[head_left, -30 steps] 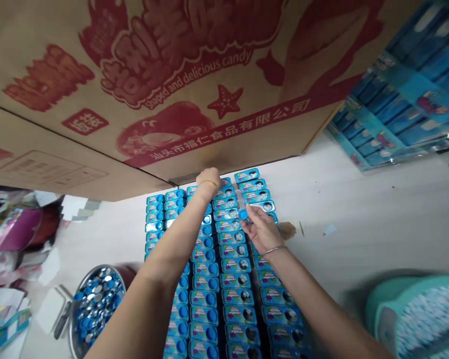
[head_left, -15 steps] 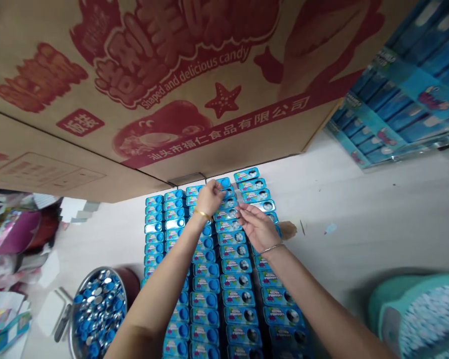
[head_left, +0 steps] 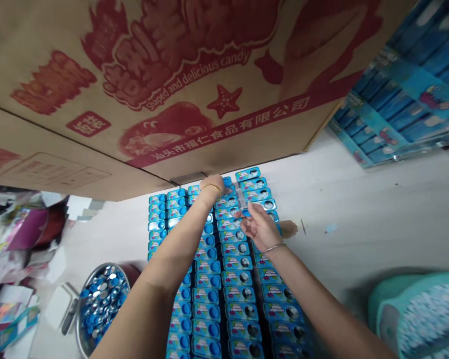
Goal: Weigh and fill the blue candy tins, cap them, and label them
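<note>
Head view: left hand point(head_left: 214, 185) outstretched over far tins point(head_left: 253, 183), fingers hidden; right hand point(head_left: 261, 228) loosely curled, grip unclear

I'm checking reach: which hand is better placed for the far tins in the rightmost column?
Probably the right hand, hovering just beside those tins, fingers pointing toward them. The left hand sits over the middle columns by the cardboard box and would need to cross.
</note>
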The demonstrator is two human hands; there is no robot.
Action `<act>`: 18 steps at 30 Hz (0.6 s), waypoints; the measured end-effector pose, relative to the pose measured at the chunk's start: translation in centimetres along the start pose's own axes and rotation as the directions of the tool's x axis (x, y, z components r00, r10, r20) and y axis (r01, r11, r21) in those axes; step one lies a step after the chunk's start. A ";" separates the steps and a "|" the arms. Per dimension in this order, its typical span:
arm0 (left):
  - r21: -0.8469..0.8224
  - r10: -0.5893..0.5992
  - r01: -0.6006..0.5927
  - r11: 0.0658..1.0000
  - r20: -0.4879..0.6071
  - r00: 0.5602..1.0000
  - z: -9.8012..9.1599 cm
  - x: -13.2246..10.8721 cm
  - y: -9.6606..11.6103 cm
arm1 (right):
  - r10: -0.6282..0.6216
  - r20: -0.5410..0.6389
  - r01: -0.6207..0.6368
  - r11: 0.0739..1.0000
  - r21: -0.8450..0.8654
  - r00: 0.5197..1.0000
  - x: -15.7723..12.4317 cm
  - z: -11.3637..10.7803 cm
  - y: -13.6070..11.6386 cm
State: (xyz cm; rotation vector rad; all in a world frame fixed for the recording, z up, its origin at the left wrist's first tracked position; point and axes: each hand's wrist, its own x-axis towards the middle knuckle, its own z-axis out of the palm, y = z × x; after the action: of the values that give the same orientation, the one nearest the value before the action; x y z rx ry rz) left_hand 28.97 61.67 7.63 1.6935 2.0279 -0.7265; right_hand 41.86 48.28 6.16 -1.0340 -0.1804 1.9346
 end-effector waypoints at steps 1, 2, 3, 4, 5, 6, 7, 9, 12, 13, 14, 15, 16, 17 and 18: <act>-0.024 0.007 -0.008 1.000 -0.054 0.999 0.1 -0.9 -0.1 | -0.004 -0.006 0.004 1.000 -0.004 1.000 -0.1 0.0 0.0; -0.074 0.038 -0.047 0.996 -0.119 0.992 0.3 -2.0 -0.2 | -0.006 -0.015 0.005 1.000 -0.009 1.000 -0.2 0.1 0.0; -0.151 0.101 -0.129 0.980 -0.183 0.978 0.6 -3.3 -0.5 | -0.005 -0.025 0.005 1.000 -0.014 1.000 -0.3 0.1 0.0; -0.245 0.195 -0.252 0.936 -0.236 0.952 1.1 -4.6 -0.8 | -0.005 -0.035 0.005 1.000 -0.017 0.999 -0.4 0.1 0.0; -0.341 0.305 -0.392 0.854 -0.281 0.910 1.8 -6.0 -1.1 | -0.006 -0.040 0.005 1.000 -0.019 0.999 -0.5 0.2 0.0; -0.425 0.415 -0.517 0.743 -0.312 0.854 2.6 -7.2 -1.4 | -0.007 -0.039 0.006 1.000 -0.020 0.999 -0.6 0.3 0.1; -0.482 0.491 -0.597 0.641 -0.341 0.802 3.4 -8.3 -1.7 | -0.009 -0.035 0.008 1.000 -0.021 0.999 -0.6 0.4 0.1; -0.543 0.515 -0.644 0.539 -0.393 0.762 4.8 -9.6 -2.1 | 0.000 -0.022 0.000 1.000 -0.030 1.000 -0.7 0.8 0.3; -0.593 0.320 -0.514 0.619 -0.407 0.855 5.7 -9.4 -2.0 | 0.036 -0.002 -0.036 0.998 -0.050 0.999 -0.8 1.2 0.6; -0.591 0.248 -0.446 0.673 -0.388 0.888 5.6 -8.9 -1.9 | 0.034 -0.008 -0.035 0.997 -0.065 0.999 -0.9 1.1 0.7; -0.565 0.189 -0.378 0.734 -0.365 0.912 5.4 -8.3 -1.7 | 0.021 -0.020 -0.023 0.996 -0.088 1.000 -0.9 1.0 0.7; -0.516 0.139 -0.312 0.798 -0.347 0.928 5.0 -7.6 -1.5 | -0.001 -0.037 -0.004 0.993 -0.118 0.999 -1.0 0.8 0.8; -0.454 0.100 -0.250 0.856 -0.329 0.939 4.7 -6.9 -1.2 | -0.026 -0.058 0.017 0.989 -0.149 0.998 -1.1 0.5 0.8; -0.388 0.078 -0.198 0.900 -0.304 0.950 4.3 -6.3 -0.9 | -0.049 -0.076 0.035 0.984 -0.176 0.996 -1.1 0.2 0.8; -0.326 0.067 -0.154 0.933 -0.265 0.962 3.9 -5.8 -0.7 | -0.066 -0.087 0.048 0.980 -0.196 0.994 -1.1 -0.2 0.8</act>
State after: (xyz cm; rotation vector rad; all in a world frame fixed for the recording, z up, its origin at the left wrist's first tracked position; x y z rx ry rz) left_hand 29.27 54.68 8.10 1.7374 2.0515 -0.1091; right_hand 41.73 46.88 6.32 -1.2306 -0.3473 1.8390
